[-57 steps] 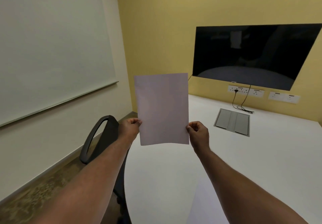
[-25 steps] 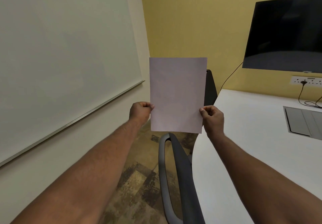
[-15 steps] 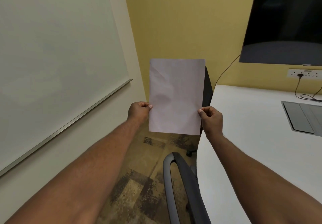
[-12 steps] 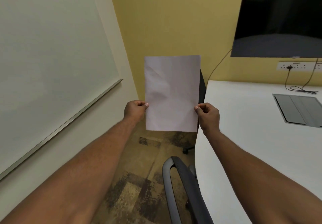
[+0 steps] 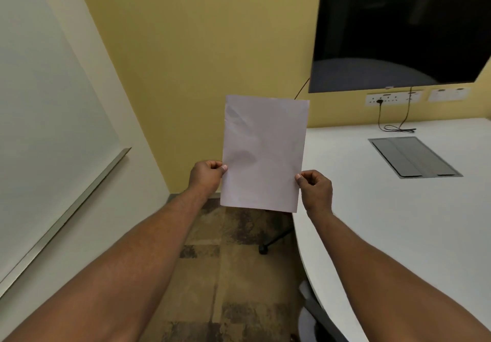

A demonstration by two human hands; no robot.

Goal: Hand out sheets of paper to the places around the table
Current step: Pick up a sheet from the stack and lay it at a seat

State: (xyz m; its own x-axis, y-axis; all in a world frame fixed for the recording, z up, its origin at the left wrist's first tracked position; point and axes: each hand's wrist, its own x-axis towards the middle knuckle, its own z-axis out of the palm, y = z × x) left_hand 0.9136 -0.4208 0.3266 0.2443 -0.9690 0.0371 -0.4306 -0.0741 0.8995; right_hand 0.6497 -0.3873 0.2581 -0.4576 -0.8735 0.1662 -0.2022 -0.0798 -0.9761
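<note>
I hold one white sheet of paper [image 5: 264, 153] upright in front of me, slightly creased near its top left. My left hand [image 5: 206, 175] pinches its left edge near the bottom and my right hand [image 5: 316, 189] pinches its right edge at about the same height. The sheet hangs in the air over the floor, just left of the white table [image 5: 385, 222], whose curved edge runs below my right arm. The paper hides the chair behind it.
A grey cable hatch [image 5: 414, 157] is set in the tabletop, with a black cable [image 5: 396, 127] running to wall sockets [image 5: 393, 98]. A dark screen [image 5: 398, 28] hangs on the yellow wall. A whiteboard [image 5: 39, 102] fills the left wall. A chair's wheeled foot [image 5: 263, 248] shows on the patterned floor.
The view has moved forward along the table's left side; the near chair has slid out at the bottom. The sheet stays upright in both hands, now lower in view.
</note>
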